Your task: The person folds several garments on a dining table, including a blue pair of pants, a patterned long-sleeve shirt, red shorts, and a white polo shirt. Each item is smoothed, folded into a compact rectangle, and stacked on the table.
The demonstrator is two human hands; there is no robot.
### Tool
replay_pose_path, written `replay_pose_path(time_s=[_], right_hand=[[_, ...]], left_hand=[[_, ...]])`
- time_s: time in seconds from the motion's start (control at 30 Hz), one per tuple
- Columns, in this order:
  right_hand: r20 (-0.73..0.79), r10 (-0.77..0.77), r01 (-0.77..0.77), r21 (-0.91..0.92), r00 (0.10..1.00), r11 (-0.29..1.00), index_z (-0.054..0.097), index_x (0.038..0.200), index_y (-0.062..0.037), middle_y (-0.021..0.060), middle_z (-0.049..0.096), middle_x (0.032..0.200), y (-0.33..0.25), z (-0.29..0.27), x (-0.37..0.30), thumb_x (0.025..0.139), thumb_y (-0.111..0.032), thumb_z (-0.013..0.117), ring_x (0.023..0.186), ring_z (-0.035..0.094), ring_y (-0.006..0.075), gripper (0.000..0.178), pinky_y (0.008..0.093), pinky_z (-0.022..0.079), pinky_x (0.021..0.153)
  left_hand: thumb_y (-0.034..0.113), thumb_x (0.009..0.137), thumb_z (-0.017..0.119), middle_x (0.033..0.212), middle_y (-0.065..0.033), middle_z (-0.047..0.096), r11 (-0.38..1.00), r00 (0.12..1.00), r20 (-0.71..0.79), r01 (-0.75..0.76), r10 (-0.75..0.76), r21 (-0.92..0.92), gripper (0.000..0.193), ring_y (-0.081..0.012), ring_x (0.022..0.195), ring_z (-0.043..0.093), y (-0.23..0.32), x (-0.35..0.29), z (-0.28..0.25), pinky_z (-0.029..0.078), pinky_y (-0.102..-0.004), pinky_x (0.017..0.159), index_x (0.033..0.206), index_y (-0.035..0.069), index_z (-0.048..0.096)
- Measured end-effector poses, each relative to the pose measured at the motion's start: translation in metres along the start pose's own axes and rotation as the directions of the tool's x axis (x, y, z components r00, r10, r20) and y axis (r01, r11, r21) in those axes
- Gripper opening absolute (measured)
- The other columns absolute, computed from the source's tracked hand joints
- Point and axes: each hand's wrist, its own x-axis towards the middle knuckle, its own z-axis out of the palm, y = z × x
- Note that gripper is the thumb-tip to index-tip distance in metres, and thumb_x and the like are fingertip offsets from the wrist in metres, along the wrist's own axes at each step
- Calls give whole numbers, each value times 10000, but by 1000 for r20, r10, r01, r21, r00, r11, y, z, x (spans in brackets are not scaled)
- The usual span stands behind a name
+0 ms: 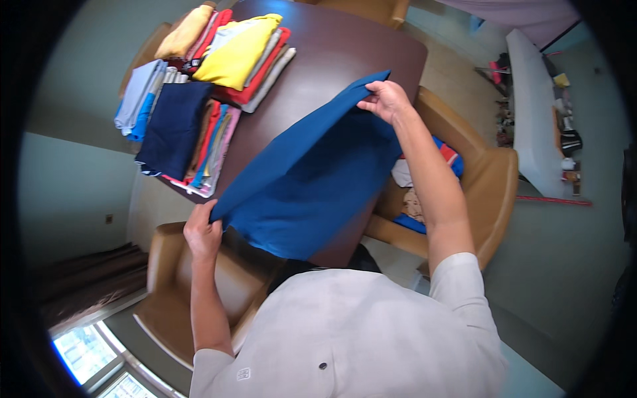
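A large blue cloth (318, 179), perhaps a garment, is stretched between my two hands over the near end of the dark table. My left hand (203, 231) grips its left corner, fingers closed on the edge. At the far right, my right hand (387, 101) pinches the other end of the same edge, and a small tip of cloth sticks up past the fingers. The cloth sags between the hands, with its lower part hanging near my body. Its full shape is hidden by the folds.
Folded clothes stand in stacks at the table's far left, with a yellow garment (240, 53) and a navy one (174, 126) on top. The brown table (332, 46) has a tan chair (488, 172) at right, holding several clothes, and another tan chair (166, 265) at near left.
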Motion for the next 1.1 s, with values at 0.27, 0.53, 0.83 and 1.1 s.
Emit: replay_pose_path(time_s=[0.27,0.53,0.83,1.1], right_hand=[[-95,161,-165,-44,982,985,587,1163,11,165,687,1060,73,-93,-60,937,-79,584,811,716,304,244,440,650,632],[-332,151,-161,-2,931,987,580,1164,-37,149,688,1121,133,-120,-58,947,-110,586,905,703,328,229,487,592,808],[-382,11,-91,-194,924,977,620,1031,-35,107,680,873,127,-114,-80,906,-126,621,667,667,246,155,378,580,564],[-611,-93,-209,-404,786,890,636,957,-10,132,644,891,173,-154,-64,840,-394,770,740,641,281,423,437,543,559]], left_hand=[[-11,582,794,905,-126,628,990,951,276,-141,140,-17,469,-334,861,640,28,-79,53,542,-438,770,1034,57,689],[58,655,799,1016,-140,647,997,865,497,-69,69,-20,358,-341,975,643,26,-103,102,541,-432,864,990,51,672],[77,690,733,1119,-163,670,994,905,413,-76,104,-83,313,-368,1043,643,28,-100,98,536,-449,918,985,12,653],[307,855,769,1065,-200,689,954,711,702,182,39,-238,357,-394,1008,658,44,-98,96,537,-441,885,1033,3,715]])
